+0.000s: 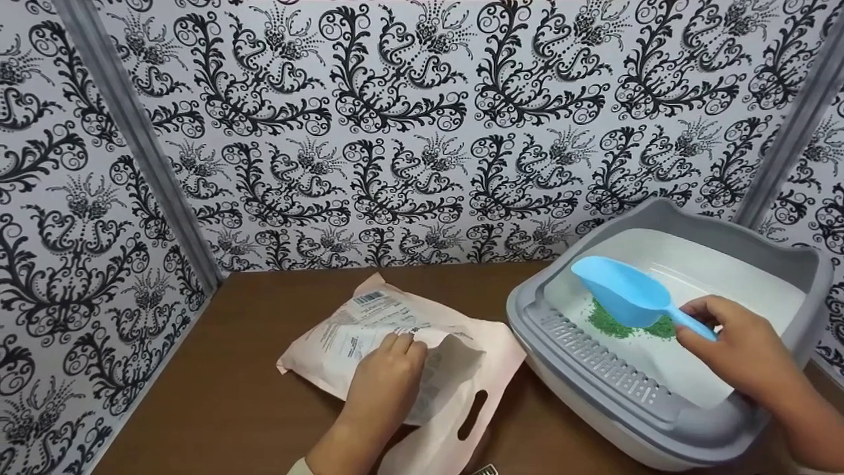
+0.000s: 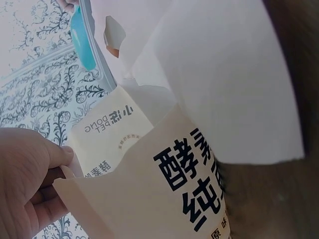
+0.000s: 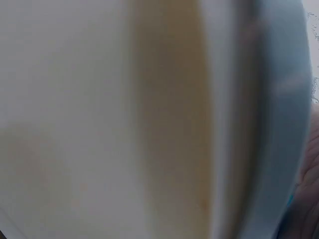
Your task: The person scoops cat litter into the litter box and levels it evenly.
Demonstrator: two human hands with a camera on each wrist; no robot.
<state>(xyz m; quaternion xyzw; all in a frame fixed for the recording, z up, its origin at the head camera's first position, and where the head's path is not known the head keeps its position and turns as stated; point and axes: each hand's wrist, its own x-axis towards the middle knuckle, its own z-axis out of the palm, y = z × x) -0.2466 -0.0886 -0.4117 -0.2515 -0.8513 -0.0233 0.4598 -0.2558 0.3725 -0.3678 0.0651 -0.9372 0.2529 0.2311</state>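
Left hand (image 1: 389,373): thumb and fingers pinch the torn edge of the pet-litter bag (image 1: 333,333), its mouth gaping beside them. Pinch only the edge, so the opening stands wide. Right hand (image 1: 745,340): fingers curled round the handle of the blue scoop (image 1: 620,290). Grip firmly and level the bowl whenever loaded; from here its load cannot be confirmed. The bowl extends ahead of these fingers, above green pellets (image 1: 610,323). Underneath stands the grey-rimmed litter box (image 1: 732,244), right of the left fingers. Farther out, the brown bench (image 1: 217,369) carries bag and box.
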